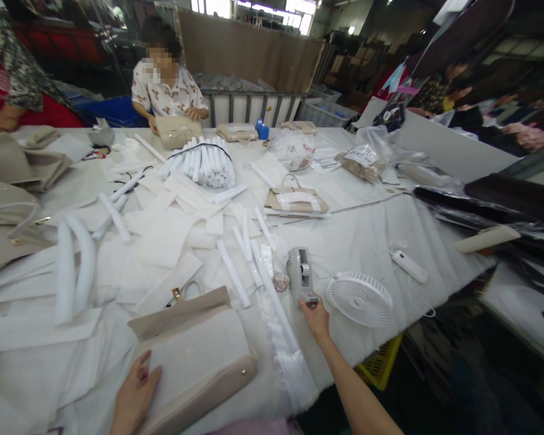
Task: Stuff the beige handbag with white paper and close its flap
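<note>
Close to the body, the left hand (133,396) lies flat and open on a tan bag (199,356), not gripping it. Farther out, the right hand (316,317) is nearer the tape holder (300,275), which lies straight ahead, long side pointing away. Its fingers bunch at the near end (gripping or not, I cannot tell). A fan (359,298) sits beside. No words can be read.

Table (367,235), bag (194,356), fan (359,298), seemingly tape dispenser (300,273)
</note>
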A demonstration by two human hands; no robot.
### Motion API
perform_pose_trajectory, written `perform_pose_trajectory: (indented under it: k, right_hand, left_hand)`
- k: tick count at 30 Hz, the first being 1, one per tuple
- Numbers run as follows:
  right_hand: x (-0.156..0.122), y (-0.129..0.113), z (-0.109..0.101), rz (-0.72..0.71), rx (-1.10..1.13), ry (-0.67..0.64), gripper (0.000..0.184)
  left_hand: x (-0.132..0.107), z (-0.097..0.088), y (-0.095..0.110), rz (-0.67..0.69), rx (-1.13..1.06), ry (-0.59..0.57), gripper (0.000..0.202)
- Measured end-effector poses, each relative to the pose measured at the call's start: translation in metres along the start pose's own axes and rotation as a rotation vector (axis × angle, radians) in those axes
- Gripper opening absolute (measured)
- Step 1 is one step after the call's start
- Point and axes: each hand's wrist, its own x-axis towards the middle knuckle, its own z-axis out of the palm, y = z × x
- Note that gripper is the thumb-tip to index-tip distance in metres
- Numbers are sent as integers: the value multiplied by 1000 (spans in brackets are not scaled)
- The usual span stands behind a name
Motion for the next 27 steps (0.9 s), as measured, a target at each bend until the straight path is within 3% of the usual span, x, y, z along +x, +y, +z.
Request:
perform_pose_trajectory:
  k: [4, 8, 16, 20, 23, 27]
  right_hand:
    - [-12, 13, -22, 41, 34, -50, 67]
    - [-27, 34, -40, 182, 62, 40, 78]
    - [-32, 56, -80, 374, 124, 246, 78]
    - [-19, 54, -114, 274, 171, 344, 80]
    - [-7, 50, -136, 131, 183, 325, 78]
    - [-3, 48, -148, 105, 98, 304, 69]
  left_hand:
    - [4, 0, -2, -22, 7, -23, 69]
    - [4, 1, -5, 31, 51, 24, 69]
    - [5, 2, -11, 29, 16, 17, 70]
    - [6, 2, -12, 27, 3, 9, 69]
    - [5, 2, -11, 31, 29, 19, 70]
    - [4, 0, -7, 21, 23, 7, 71]
